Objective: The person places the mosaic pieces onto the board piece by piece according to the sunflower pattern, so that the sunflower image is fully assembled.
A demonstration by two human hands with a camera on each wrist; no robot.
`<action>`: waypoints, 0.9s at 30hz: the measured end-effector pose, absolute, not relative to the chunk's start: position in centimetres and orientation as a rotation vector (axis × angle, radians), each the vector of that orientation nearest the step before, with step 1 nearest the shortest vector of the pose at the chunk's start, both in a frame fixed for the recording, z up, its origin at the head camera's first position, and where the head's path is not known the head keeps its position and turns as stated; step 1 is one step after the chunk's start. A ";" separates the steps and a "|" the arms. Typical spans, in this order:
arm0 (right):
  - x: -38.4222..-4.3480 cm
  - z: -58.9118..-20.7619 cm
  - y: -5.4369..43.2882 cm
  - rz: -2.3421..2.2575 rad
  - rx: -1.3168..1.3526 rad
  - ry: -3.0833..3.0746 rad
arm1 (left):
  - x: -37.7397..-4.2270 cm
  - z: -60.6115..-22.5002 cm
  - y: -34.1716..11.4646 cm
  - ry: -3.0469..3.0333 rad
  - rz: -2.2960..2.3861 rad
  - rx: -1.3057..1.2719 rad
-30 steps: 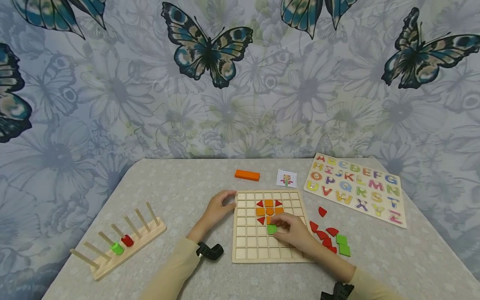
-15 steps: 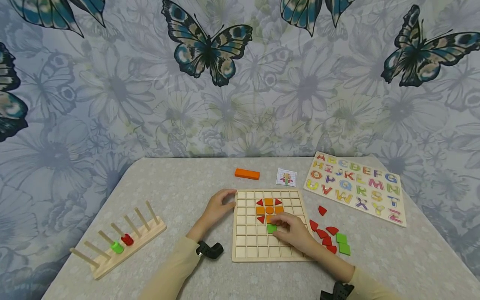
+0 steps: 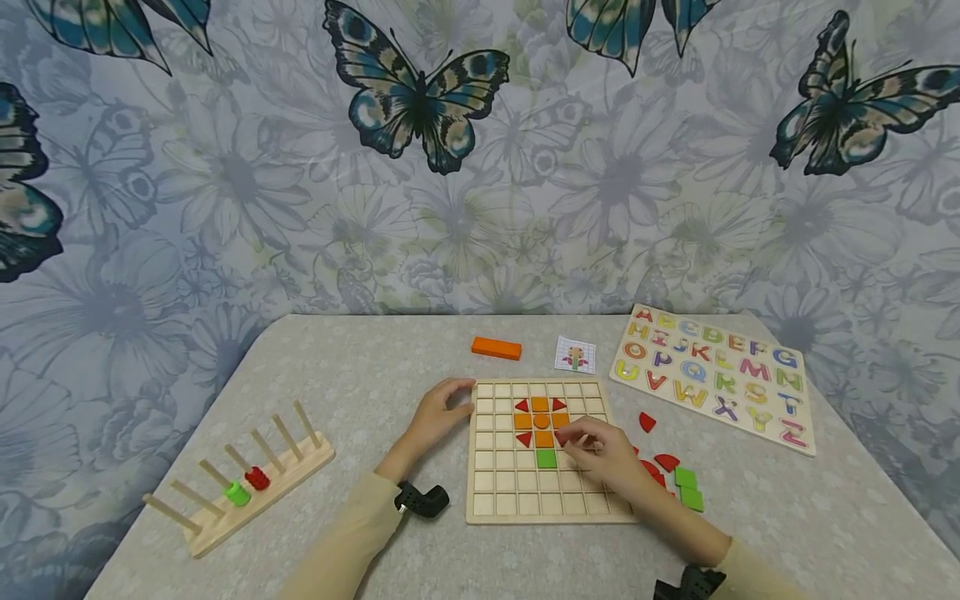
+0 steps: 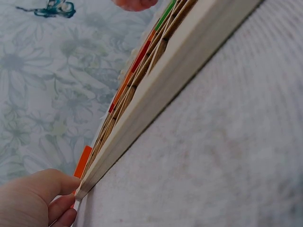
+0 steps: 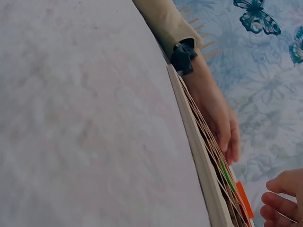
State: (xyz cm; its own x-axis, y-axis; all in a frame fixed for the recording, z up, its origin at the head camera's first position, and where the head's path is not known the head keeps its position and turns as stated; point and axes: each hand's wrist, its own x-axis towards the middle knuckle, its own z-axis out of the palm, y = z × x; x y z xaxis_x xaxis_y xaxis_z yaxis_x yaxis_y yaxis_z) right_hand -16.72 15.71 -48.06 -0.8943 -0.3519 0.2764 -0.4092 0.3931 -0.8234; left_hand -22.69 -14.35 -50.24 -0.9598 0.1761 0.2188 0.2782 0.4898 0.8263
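Note:
My left hand (image 3: 441,414) rests against the far left corner of a wooden grid board (image 3: 493,483), fingertips and thumb touching its edge. The left wrist view shows the thumb (image 4: 64,183) at that corner. Over the board's right half hovers my right hand (image 3: 606,454), its fingers loosely bent near a partly hidden red triangle (image 3: 560,438). Nothing shows between those fingers (image 5: 279,205) in the right wrist view. Orange squares (image 3: 543,439) surround an orange disc (image 3: 542,422), with red triangles (image 3: 523,439) at the diagonals. A green square (image 3: 546,459) lies below them.
Loose red pieces (image 3: 666,462) and green squares (image 3: 686,477) lie right of the board. Behind it are an orange block (image 3: 496,348) and a pattern card (image 3: 575,355). An alphabet board (image 3: 712,379) lies far right. A pegged rack (image 3: 262,500) stands left.
My right hand has moved right and slightly up, off the green square, which now shows whole on the board. The left hand stays at the corner.

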 end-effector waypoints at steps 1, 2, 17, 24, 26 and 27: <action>-16.8 -47.9 16.1 1.544 0.692 -2.577 | -22.8 -50.2 -14.4 -2.624 -1.486 -0.398; -16.8 -47.8 16.5 1.545 0.679 -2.577 | -22.8 -50.2 -14.4 -2.628 -1.490 -0.394; -15.6 -48.5 23.0 1.377 0.488 -2.562 | -23.4 -50.4 -14.7 -2.642 -1.501 -0.397; -14.7 -48.7 26.4 1.310 0.402 -2.651 | -23.3 -50.6 -14.7 -2.646 -1.476 -0.394; -14.7 -48.5 27.4 1.261 0.405 -2.699 | -23.3 -50.5 -14.6 -2.647 -1.472 -0.390; -14.7 -48.5 27.9 1.243 0.405 -2.727 | -23.2 -50.4 -14.6 -2.642 -1.476 -0.395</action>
State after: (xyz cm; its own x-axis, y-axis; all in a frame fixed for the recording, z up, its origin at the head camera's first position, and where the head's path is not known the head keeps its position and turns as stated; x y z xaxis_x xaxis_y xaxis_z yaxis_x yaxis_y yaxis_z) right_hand -14.68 27.89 -48.47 -0.9573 -0.1928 0.2153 -0.2890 0.6277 -0.7228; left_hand -23.22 -14.60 -50.44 -0.9625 0.1801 0.2027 0.2670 0.4996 0.8240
